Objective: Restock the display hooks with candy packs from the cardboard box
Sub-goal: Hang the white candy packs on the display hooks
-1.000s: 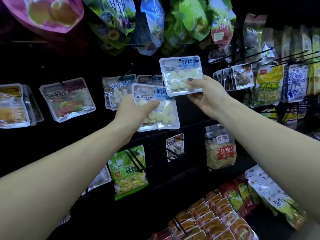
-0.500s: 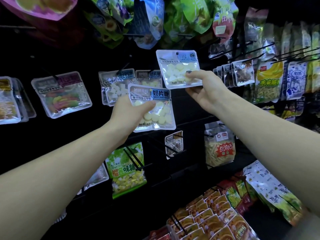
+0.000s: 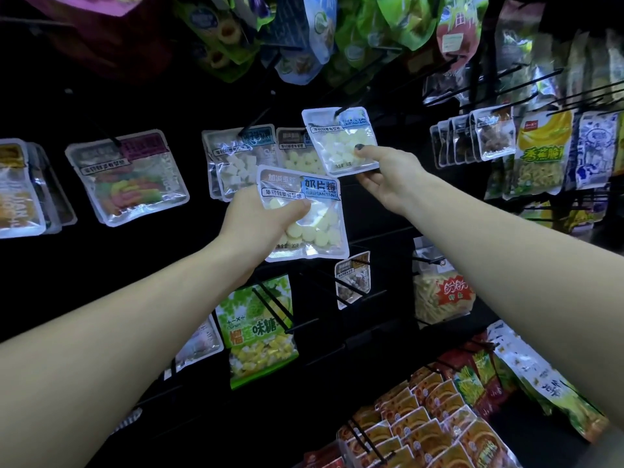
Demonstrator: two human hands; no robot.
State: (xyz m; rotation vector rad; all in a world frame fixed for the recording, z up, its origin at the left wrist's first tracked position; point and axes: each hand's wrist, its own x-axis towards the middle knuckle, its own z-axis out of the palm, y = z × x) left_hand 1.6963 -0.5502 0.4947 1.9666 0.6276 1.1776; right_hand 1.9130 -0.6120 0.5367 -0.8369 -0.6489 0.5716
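You had two hands up: the left hand [image 3: 260, 221] gripped one milk-tablet pack [image 3: 305, 217], and the right hand [image 3: 388, 177] pinched a second milk-tablet pack [image 3: 341, 140] at center frame. One gummy pack [image 3: 130, 177] hung at left, one green durian candy bag [image 3: 258, 332] below center.

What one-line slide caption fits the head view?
Right hand threads a milk-candy pack onto a display hook while left hand holds another pack.

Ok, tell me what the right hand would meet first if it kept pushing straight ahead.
Probably the black hook: the right hand pinches a milk candy pack whose top sits at its tip. Depth is unclear.
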